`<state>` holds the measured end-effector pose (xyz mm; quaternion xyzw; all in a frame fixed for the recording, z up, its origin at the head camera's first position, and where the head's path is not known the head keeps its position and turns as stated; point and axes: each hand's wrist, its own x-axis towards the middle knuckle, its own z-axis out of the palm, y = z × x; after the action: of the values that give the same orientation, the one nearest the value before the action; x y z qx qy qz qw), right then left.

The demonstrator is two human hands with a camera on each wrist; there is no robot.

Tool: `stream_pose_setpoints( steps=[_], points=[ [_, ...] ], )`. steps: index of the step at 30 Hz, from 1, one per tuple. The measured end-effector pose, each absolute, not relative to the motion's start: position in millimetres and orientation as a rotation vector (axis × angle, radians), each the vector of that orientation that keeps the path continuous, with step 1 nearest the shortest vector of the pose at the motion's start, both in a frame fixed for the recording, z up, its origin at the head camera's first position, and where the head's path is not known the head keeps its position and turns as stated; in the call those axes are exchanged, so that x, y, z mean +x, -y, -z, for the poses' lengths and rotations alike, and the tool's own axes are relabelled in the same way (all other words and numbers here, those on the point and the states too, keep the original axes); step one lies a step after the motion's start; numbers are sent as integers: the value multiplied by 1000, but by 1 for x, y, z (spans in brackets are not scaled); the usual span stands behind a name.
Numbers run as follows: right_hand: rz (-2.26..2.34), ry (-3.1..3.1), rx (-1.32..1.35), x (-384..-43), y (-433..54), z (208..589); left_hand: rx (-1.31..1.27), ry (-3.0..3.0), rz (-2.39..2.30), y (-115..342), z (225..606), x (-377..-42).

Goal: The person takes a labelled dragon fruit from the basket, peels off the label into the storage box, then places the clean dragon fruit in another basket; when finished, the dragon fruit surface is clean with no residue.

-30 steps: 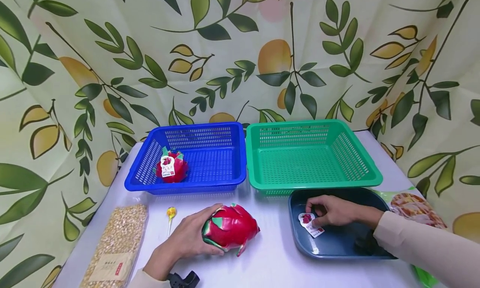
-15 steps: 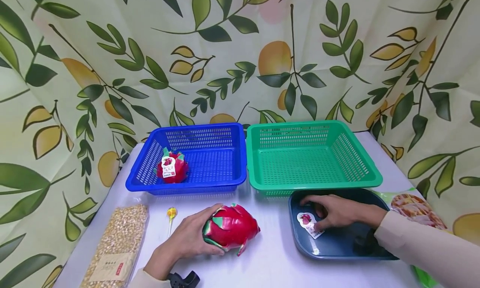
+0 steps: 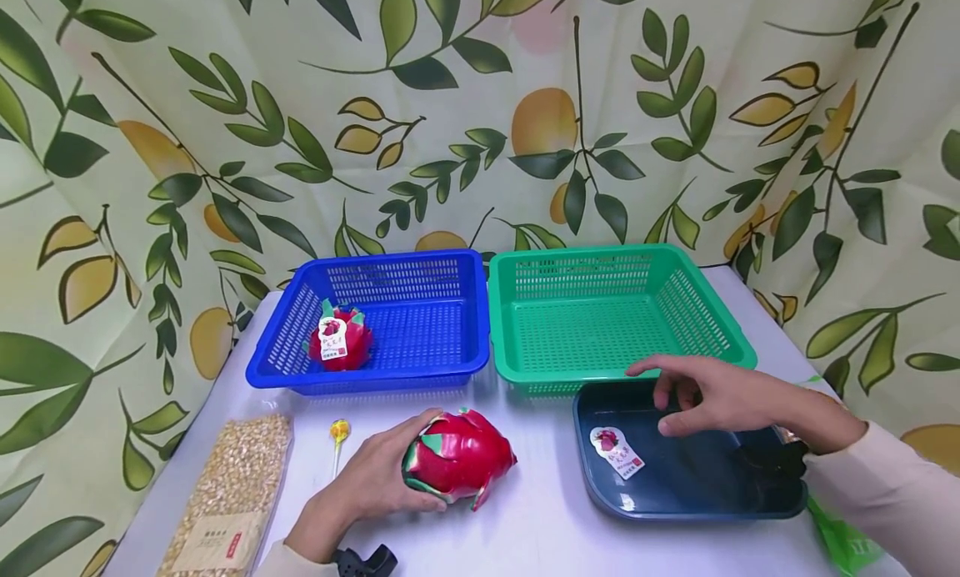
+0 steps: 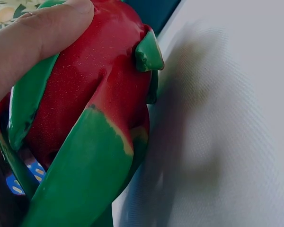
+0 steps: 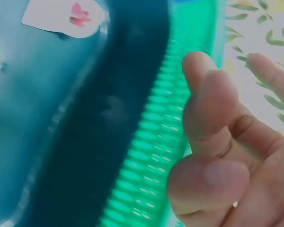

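My left hand (image 3: 378, 473) grips a red dragon fruit (image 3: 468, 456) with green-tipped scales, low over the white table in the head view. In the left wrist view a finger lies across the dragon fruit (image 4: 99, 71). The right hand (image 3: 731, 402) hovers above the dark blue tray (image 3: 675, 485), its fingers loosely bent and holding nothing. A white sticker (image 3: 617, 452) with a dragon fruit picture lies in the tray, left of that hand. Another dragon fruit (image 3: 360, 343), bearing a similar sticker (image 3: 332, 338), sits in the blue basket (image 3: 420, 381).
A green basket (image 3: 600, 323) stands beside the blue one, behind the tray. At the left lie a bag of corn kernels (image 3: 236, 469) and a yellow lollipop (image 3: 340, 431). A green packet (image 3: 840, 535) is partly hidden behind the tray and right arm.
The right hand has let go of the sticker, leaving it in the tray, and has risen and moved right. My left hand keeps its hold on the dragon fruit.
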<state>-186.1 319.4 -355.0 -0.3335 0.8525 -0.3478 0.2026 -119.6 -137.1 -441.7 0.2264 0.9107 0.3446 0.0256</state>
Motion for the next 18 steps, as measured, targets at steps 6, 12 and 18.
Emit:
stream_pose_setpoints(
  steps=[6,12,18],
  points=[
    [985,-2599,-988,-182,-336,331,724,-2821,-1041,138,443,-120],
    [892,-2960,-959,-188,-355,328,700,-2802,-1024,138,443,-121],
    [982,-3024,-825,-197,-378,343,682,-2777,-1019,139,442,-121]
  ],
)
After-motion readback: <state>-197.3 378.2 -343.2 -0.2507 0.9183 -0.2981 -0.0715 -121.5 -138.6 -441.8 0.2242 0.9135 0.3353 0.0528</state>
